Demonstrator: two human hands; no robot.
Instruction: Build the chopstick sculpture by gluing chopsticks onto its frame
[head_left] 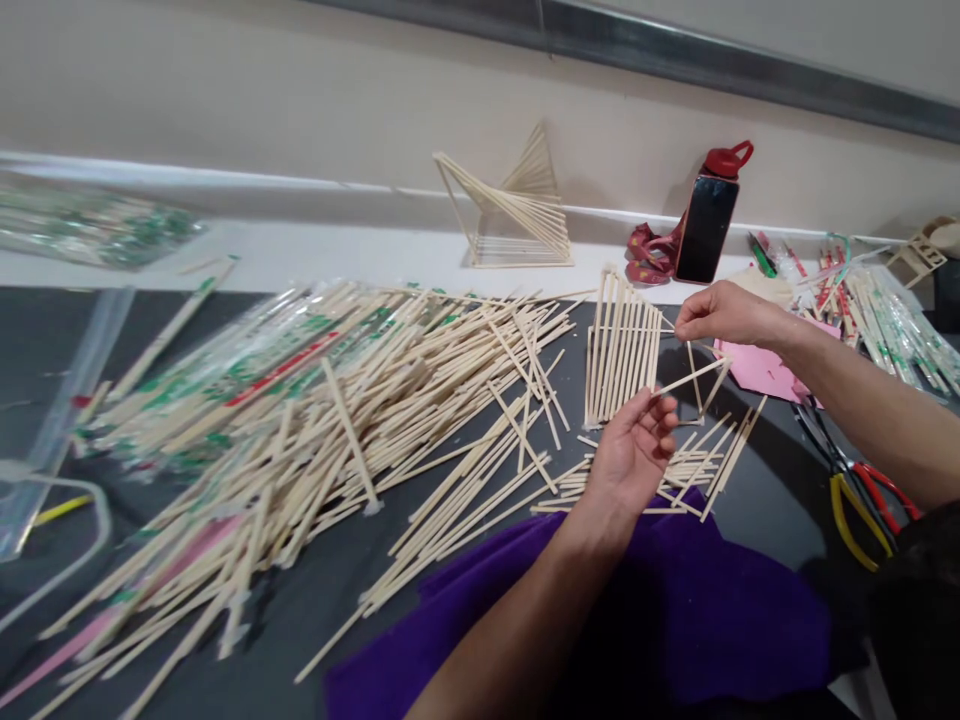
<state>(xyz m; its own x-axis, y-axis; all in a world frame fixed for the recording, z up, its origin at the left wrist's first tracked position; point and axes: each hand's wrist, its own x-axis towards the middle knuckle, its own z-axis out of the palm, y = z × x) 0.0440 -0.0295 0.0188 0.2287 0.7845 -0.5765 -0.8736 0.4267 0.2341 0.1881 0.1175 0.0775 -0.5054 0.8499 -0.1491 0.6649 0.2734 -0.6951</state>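
My left hand (636,445), palm up with curled fingers, pinches the near end of a thin wooden stick (694,377) that slants up to the right. Beyond it, my right hand (712,312) has its fingertips pressed together at the right end of a thin stick on a frame of parallel sticks (622,350). The frame stands on the dark table (315,600), right of a large heap of loose sticks (420,370). Shorter sticks (686,470) lie just past my left wrist, by a purple cloth (720,600).
A twisted stick model (517,215) stands against the wall. Right of it are a phone (706,230), a red-capped bottle (726,160) and a red scrunchie (649,252). Pliers (862,500) and pink paper (757,367) lie at right; packaged sticks (90,225) at far left.
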